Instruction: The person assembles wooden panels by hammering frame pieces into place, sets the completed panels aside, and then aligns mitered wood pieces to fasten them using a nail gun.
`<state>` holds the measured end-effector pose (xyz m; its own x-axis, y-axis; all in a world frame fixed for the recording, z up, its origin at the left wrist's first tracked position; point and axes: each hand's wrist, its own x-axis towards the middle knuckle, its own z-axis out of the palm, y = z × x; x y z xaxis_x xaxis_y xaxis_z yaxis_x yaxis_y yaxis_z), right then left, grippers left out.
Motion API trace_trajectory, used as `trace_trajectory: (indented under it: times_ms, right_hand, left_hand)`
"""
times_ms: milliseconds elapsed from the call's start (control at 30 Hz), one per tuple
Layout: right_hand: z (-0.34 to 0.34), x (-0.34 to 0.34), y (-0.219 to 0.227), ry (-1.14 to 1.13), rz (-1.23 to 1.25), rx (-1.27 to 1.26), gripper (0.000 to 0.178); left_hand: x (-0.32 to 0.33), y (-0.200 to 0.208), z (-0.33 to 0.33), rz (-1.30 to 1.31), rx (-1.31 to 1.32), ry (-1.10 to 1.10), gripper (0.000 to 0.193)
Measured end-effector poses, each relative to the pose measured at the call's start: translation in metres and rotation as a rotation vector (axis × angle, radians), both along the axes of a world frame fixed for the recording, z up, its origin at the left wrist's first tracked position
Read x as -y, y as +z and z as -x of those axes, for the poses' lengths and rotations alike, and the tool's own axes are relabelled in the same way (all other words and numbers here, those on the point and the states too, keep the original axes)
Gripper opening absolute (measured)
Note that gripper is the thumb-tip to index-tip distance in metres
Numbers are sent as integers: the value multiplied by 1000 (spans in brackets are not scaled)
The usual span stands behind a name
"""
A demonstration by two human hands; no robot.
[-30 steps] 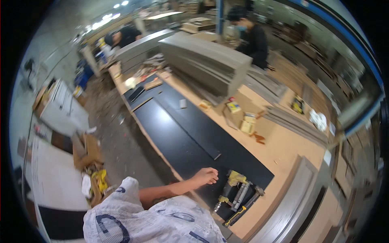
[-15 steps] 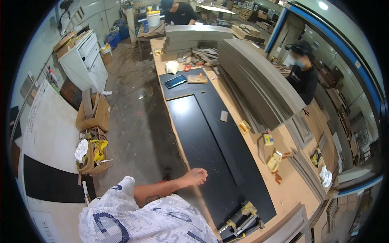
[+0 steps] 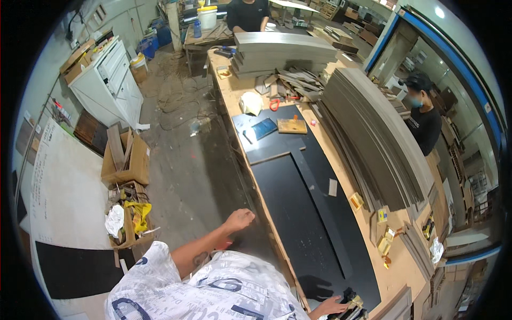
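Note:
My left hand (image 3: 239, 220) hangs over the floor just left of the workbench. Its fingers are curled in, and whatever they may hold is hidden. At the near end of the bench my right hand (image 3: 329, 306) is open, fingers stretched out beside a cluster of metal clamps (image 3: 353, 305) with yellowish pads. Whether it touches them I cannot tell. Along the bench lies a large black panel (image 3: 288, 205) with a raised frame strip (image 3: 319, 208). On the panel's far part are a phone (image 3: 263, 128), a wooden block (image 3: 292, 126) and a small pale piece (image 3: 333, 187).
Tall stacks of grey boards (image 3: 373, 133) line the bench's right side, with small yellow boxes (image 3: 384, 243) near them. Scrap strips (image 3: 298, 82) and red-handled scissors (image 3: 274, 104) lie farther back. Cardboard boxes (image 3: 125, 160) stand left. One co-worker (image 3: 424, 114) is at right, another (image 3: 248, 16) behind.
My left hand has swung left, off the bench edge. My right hand has come into view by the clamps. The bench now sits farther right and lower in the picture.

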<state>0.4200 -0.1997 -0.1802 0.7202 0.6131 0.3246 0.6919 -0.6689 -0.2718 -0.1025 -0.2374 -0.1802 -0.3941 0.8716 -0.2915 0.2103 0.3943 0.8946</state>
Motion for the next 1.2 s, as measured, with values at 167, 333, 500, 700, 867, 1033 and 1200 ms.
trace_trajectory:
  times_ms: [167, 333, 500, 700, 867, 1033, 1200]
  right_hand:
    - [-18, -30, -26, -23, 139, 34, 58]
    - [14, -34, -48, -79, 274, 389, 51]
    - [36, -35, -29, -91, 292, 352, 50]
    - [60, -42, 9, -114, 318, 273, 47]
    - [5, -32, -27, -121, 341, 283, 45]
    - [-26, -26, -49, -246, 78, -124, 51]
    - [3, -38, -55, -219, -10, -64, 53]
  left_hand:
    - [-26, 29, 54, -32, -20, 143, 33]
    - [-83, 73, 79, -237, -280, 136, 40]
    - [-141, 78, 81, -253, -568, 114, 41]
    - [-191, 47, 97, -149, -1057, -63, 82]
    - [-223, 21, 129, 16, -1063, -139, 78]
    - [-229, 35, 132, 133, -1030, -220, 67]
    - [-230, 43, 150, 210, -959, -294, 55]
